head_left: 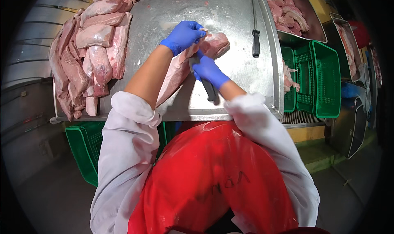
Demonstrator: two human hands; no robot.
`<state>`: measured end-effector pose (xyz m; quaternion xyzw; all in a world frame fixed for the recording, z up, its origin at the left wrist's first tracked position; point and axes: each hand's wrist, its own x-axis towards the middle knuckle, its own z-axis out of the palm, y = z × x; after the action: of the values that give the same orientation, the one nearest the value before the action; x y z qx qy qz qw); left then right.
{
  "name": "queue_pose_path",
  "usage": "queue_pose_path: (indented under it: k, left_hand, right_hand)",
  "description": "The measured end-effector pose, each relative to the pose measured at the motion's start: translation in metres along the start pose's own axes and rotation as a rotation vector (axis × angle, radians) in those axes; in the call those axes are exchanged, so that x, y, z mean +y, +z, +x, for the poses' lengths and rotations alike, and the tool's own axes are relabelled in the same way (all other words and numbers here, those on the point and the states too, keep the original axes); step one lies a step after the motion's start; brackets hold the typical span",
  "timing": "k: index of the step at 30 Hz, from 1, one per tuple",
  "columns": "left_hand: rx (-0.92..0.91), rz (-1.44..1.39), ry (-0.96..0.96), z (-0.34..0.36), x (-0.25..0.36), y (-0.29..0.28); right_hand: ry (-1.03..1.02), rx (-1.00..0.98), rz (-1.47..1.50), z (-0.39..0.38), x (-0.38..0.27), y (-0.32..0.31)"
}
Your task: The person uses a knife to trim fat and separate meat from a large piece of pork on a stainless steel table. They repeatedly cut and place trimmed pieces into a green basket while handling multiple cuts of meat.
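Pink meat [174, 75]: being cut, it seems, not finished; pointing longways from by the near edge of the table [246, 86] toward its far right.
Left hand [184, 37]: pinching the meat near its far end.
Right hand [211, 72]: gripping a knife [209, 91], blade against the meat.
Meat pile [96, 35]: lying along the left edge, maybe left to do.
Metal tub [316, 20]: holding pieces [285, 12], maybe done, past the right edge.

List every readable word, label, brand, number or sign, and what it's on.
Red apron: dark handwritten marks across the front; wording not copied here.
Knife in the right hand: nothing legible.
Black-handled tool on the table: nothing legible.
Green crates: nothing legible.
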<state>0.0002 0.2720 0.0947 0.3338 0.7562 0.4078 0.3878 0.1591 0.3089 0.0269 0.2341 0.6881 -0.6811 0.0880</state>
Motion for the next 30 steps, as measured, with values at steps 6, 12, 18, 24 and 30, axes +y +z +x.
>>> queue_pose_path:
  k: [6, 12, 18, 24, 30]
  left_hand:
    - [0.102, -0.3, -0.021, -0.011, -0.003, -0.013]
    - [-0.02, -0.359, 0.064, -0.022, 0.001, -0.017]
    - [0.068, -0.579, 0.138, -0.055, 0.002, -0.049]
    - [0.056, -0.553, 0.202, -0.079, 0.012, -0.052]
    - [0.052, -0.648, 0.329, -0.093, -0.01, -0.081]
  right_hand:
    - [-0.006, -0.023, 0.088, -0.088, 0.034, 0.036]
    - [0.013, 0.142, -0.099, 0.007, 0.009, 0.051]
    - [-0.098, 0.088, -0.149, -0.077, 0.048, 0.087]
    - [-0.01, 0.103, -0.202, -0.03, 0.015, 0.096]
    - [-0.059, 0.002, -0.207, -0.077, 0.058, 0.123]
